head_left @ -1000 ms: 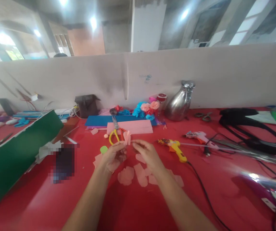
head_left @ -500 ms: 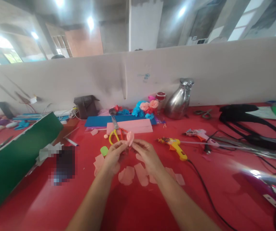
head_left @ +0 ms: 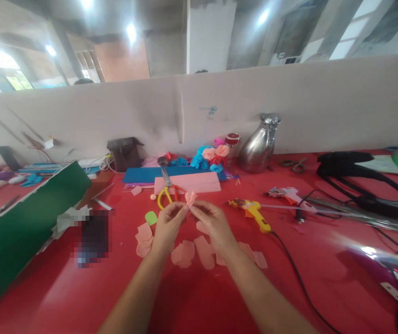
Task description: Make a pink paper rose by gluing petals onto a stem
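Note:
Both my hands meet above the red table (head_left: 199, 301), fingertips pinched together on a small pink paper petal piece (head_left: 190, 198). My left hand (head_left: 168, 226) grips it from the left and my right hand (head_left: 211, 223) from the right. Several loose pink paper petals (head_left: 185, 253) lie on the table under and around my wrists. Yellow-handled scissors (head_left: 167, 189) rest just beyond my fingers on a pink paper sheet (head_left: 199, 183).
A yellow glue gun (head_left: 253, 213) with a black cord lies to the right, a second glue gun (head_left: 288, 194) behind it. A green board (head_left: 21, 227) leans at left. Paper flowers (head_left: 212, 157), a metal jug (head_left: 259, 144) and blue sheets (head_left: 143, 174) stand by the back wall.
My hands have drawn closer together, and the pink piece between them looks tighter and more bunched. The view shifted slightly.

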`<state>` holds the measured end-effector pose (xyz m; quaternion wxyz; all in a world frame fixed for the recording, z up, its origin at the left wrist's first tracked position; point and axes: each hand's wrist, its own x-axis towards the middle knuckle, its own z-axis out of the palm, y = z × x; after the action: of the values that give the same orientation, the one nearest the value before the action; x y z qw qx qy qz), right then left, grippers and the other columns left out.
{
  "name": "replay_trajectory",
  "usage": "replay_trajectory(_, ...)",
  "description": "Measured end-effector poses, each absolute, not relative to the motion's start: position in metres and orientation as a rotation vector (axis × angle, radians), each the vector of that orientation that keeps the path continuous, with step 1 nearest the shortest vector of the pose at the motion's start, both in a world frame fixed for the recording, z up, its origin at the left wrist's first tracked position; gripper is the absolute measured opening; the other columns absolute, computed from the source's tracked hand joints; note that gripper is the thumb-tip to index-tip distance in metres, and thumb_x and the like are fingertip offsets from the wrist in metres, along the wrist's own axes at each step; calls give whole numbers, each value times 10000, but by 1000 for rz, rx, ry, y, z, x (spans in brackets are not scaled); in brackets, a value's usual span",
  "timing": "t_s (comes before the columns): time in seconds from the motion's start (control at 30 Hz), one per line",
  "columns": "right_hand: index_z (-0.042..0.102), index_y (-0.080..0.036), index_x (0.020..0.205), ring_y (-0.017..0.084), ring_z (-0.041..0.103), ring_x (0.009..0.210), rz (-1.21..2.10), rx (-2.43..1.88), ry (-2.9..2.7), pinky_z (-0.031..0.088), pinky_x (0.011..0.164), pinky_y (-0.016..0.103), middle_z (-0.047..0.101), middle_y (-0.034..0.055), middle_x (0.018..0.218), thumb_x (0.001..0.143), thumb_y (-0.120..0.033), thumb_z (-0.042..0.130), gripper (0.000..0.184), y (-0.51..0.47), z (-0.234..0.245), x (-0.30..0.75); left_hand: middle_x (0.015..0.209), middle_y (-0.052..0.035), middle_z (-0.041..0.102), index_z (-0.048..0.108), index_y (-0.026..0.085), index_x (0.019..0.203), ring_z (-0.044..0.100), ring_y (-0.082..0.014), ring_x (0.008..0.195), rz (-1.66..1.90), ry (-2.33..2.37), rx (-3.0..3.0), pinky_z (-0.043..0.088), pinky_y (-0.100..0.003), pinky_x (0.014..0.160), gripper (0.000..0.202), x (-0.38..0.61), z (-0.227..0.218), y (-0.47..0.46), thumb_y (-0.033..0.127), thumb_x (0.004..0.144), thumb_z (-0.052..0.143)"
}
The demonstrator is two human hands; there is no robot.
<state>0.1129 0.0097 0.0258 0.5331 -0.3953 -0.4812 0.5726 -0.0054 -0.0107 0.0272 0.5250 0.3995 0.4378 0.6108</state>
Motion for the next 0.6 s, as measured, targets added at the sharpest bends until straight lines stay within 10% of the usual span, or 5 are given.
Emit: replay_trajectory(0.6,570,-216,799,134,553,704,1181,-807,-1276,463,628,253,550,13,844,806,-344,546,130,3,19,106,701,-27,653,716,174,731,560,-128,654,1604,1106,993,459,-246,644,86,4,20,-14,188,653,683)
